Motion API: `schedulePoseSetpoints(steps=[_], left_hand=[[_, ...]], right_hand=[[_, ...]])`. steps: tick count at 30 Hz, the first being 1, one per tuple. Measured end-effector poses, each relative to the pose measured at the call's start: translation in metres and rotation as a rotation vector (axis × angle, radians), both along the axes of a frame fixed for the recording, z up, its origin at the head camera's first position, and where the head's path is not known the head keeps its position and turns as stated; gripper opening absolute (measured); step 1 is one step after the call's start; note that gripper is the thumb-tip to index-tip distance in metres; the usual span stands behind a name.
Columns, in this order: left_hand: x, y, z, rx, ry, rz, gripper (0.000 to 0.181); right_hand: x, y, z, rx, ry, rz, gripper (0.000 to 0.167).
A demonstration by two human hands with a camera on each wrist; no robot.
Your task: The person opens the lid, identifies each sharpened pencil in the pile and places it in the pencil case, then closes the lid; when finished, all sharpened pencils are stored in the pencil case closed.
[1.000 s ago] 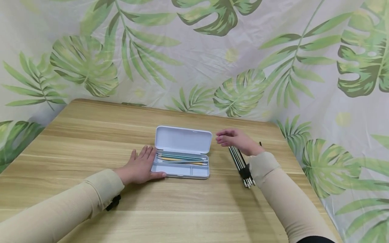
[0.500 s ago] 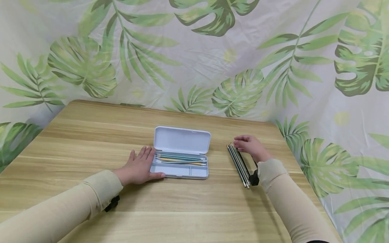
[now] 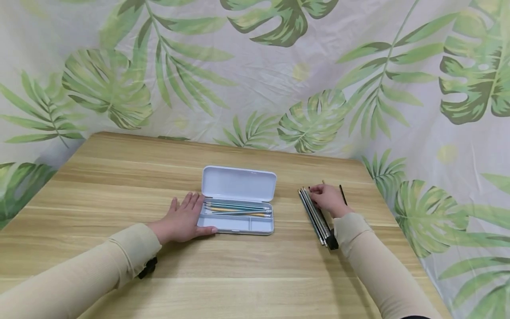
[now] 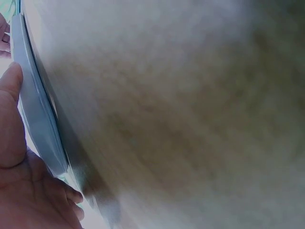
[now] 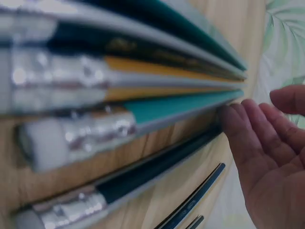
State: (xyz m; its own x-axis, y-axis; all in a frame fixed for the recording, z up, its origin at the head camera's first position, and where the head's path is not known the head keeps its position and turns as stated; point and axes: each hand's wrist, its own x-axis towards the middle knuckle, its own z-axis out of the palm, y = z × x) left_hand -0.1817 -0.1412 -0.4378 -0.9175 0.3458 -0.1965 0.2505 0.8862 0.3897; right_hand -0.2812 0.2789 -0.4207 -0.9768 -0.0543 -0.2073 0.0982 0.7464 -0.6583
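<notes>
The right hand's fingers [image 5: 259,126] meet the far end of a dark pencil [image 5: 147,167]; whether they pinch it I cannot tell. The right hand [image 3: 328,198] bends over the upper part of a row of loose pencils [image 3: 311,218], which lie side by side and slanted on the worktop [image 3: 139,164], their white erasers toward the person. Dark, teal and orange barrels show in the row. Just right of the hand, another dark pencil [image 3: 343,195] lies apart.

The left hand [image 3: 181,222] lies palm down at the left end of an open case [image 3: 223,223], fingers straight, thumb set apart along the front edge. The case sits left of the loose pencils, well apart from them. Its lid [image 3: 239,184] stands raised at the back. Teal and yellow pencils [image 3: 239,206] lie lengthwise in the rear compartment.

Beige sleeves [image 3: 378,266] cover both arms. Behind the worktop hangs a pale sheet [image 3: 255,71] printed with green leaves.
</notes>
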Motion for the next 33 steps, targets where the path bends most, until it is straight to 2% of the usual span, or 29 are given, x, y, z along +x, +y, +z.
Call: schedulePoseSetpoints(steps=[4,9,15,18,27,33], left_hand=[[-0.001,0.0,-0.001,0.006,-0.003,-0.003,0.115],[0.0,0.0,-0.001,0.015,-0.006,-0.001,0.116],[0.0,0.0,0.001,0.02,-0.008,-0.002,0.115],[0.001,0.0,0.001,0.023,-0.01,-0.002,0.114],[0.001,-0.001,0.003,0.035,-0.017,0.002,0.114],[0.001,0.001,0.002,0.034,-0.017,0.001,0.114]], right_hand=[[0.001,-0.002,-0.001,0.119,0.029,0.056,0.036],[0.007,-0.004,0.001,0.074,-0.005,0.073,0.04],[0.01,-0.008,0.0,0.173,0.015,0.11,0.042],[0.006,-0.006,-0.002,0.192,-0.016,0.102,0.042],[0.003,-0.012,0.003,0.232,-0.062,0.092,0.036],[0.001,-0.014,-0.002,0.222,-0.055,0.104,0.019]])
